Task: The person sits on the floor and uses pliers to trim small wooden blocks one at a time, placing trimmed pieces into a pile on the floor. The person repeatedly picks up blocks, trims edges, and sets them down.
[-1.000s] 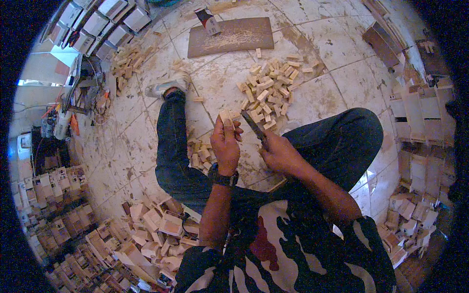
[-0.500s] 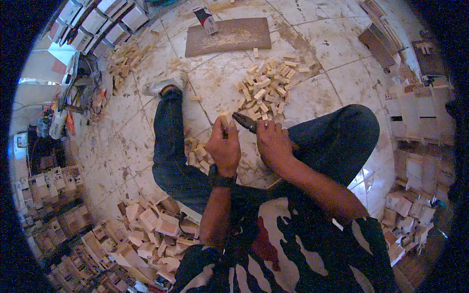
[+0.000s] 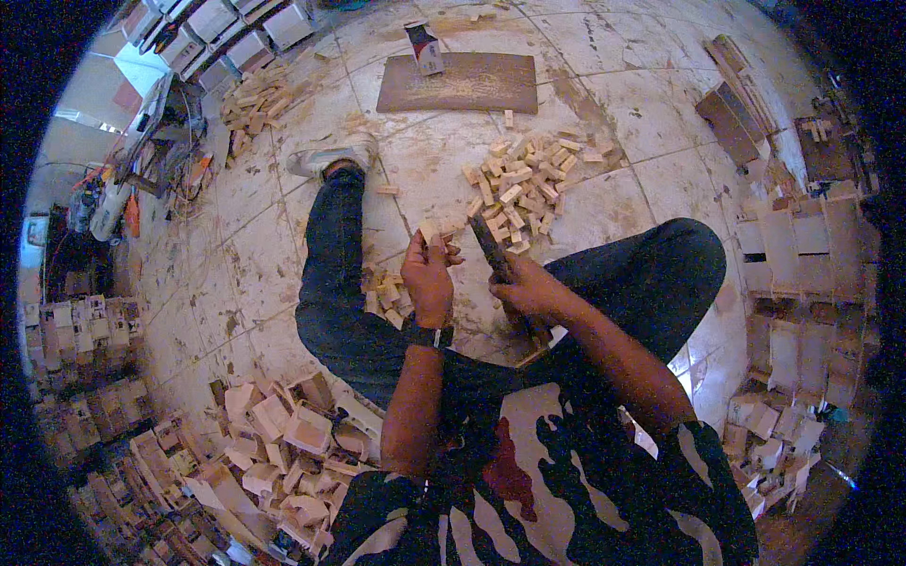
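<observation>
My left hand (image 3: 430,283), a dark band on its wrist, pinches a small pale wooden block (image 3: 436,228) between thumb and fingers. Just to its right, my right hand (image 3: 530,289) is wrapped round dark pliers (image 3: 489,243). Their jaws point up and away from me, close to the block; whether they touch it I cannot tell. Past my hands, a heap of small wooden blocks (image 3: 519,187) lies on the tiled floor. A smaller cluster of blocks (image 3: 389,294) sits beside my left leg, partly hidden by it.
A brown board (image 3: 491,85) with sawdust lies ahead, a small box (image 3: 425,52) standing on it. Larger wood offcuts (image 3: 288,429) are heaped at my left hip. Another block pile (image 3: 255,104) lies far left. Stacked wooden pieces (image 3: 793,255) line the right side.
The pliers have turned from pointing left to pointing more upward. My left-hand fingers have shifted on the block, so more of it shows. The whole view has tilted slightly.
</observation>
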